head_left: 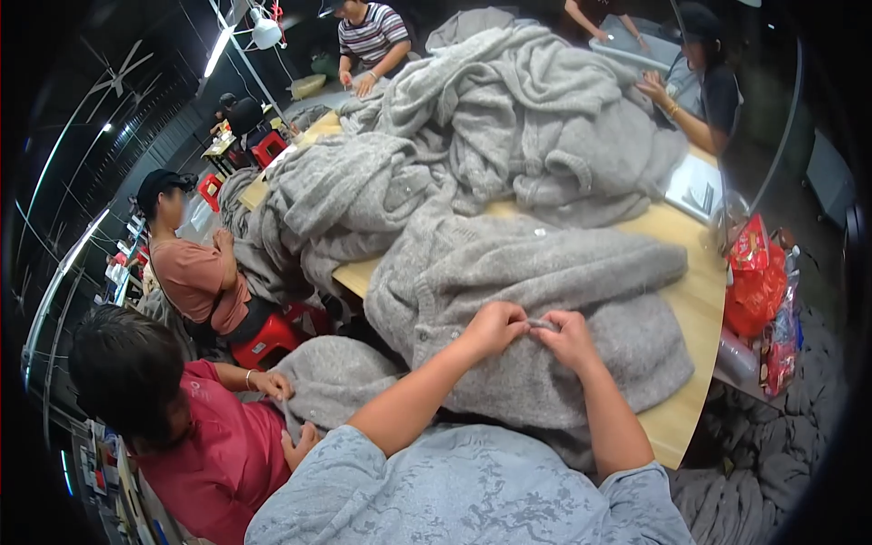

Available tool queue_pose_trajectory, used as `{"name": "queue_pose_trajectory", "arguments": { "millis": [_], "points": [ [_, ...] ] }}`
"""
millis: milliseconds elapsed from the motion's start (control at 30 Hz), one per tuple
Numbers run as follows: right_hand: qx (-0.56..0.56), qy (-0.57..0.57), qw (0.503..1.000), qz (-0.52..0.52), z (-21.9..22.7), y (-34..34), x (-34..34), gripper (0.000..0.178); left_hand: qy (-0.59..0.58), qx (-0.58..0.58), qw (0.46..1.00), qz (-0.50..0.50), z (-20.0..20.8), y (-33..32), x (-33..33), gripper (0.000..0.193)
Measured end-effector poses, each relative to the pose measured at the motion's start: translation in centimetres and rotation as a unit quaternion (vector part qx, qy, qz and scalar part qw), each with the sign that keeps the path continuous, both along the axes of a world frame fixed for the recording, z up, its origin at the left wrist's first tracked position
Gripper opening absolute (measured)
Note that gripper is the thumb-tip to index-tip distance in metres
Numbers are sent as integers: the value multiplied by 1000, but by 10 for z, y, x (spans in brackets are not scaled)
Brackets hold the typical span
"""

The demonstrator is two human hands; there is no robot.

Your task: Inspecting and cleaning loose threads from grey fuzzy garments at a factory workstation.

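Note:
A grey knitted cardigan (472,272) lies spread on the table in front of me, one long sleeve stretched to the right. My left hand (495,327) pinches a fold of its knit between thumb and fingers. Close beside it, my right hand (565,338) pinches the same fold, with the fingertips nearly meeting. A small button (424,332) shows on the cardigan's front band, left of my hands. A little white spot, perhaps a label or button, sits higher up on the knit. What lies inside the pinched fold is too small to make out.
Grey knitwear (518,109) is heaped high on the wooden table (683,400). A white tray (695,188) lies at its right edge, near red plastic bags (756,282). A person in a red shirt (218,445) handles grey knit at my left; others work around the table.

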State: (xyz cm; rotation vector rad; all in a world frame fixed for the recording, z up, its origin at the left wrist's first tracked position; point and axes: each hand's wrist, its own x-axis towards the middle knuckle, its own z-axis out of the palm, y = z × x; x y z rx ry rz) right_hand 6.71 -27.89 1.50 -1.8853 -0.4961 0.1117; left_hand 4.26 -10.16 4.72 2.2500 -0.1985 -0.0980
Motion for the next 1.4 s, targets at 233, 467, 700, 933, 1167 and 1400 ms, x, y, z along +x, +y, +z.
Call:
{"name": "queue_pose_trajectory", "arguments": {
  "millis": [233, 467, 700, 933, 1167, 1400],
  "points": [
    [-5, -13, 1000, -11, -8, 3, 1, 18, 66, -115, 991, 32, -15, -3, 3, 11],
    [29, 67, 997, -20, -14, 3, 7, 24, 88, -117, 989, -7, -18, 0, 11, 12],
    [-31, 7, 1000, -1, -15, 2, 5, 19, 96, -119, 988, -27, -23, 2, 10, 15],
    [-2, -23, 1000, 16, -18, 1, 8, 19, 59, -23, 995, -72, -11, 0, 8, 14],
    [-57, -148, 986, 50, -5, -10, 2, 18, -153, 87, 983, -56, -32, -1, -19, 8],
    [-43, -179, 983, -4, 7, 24, 14, 11, -284, 82, 954, -42, -43, -5, -20, 15]
  ]
}}
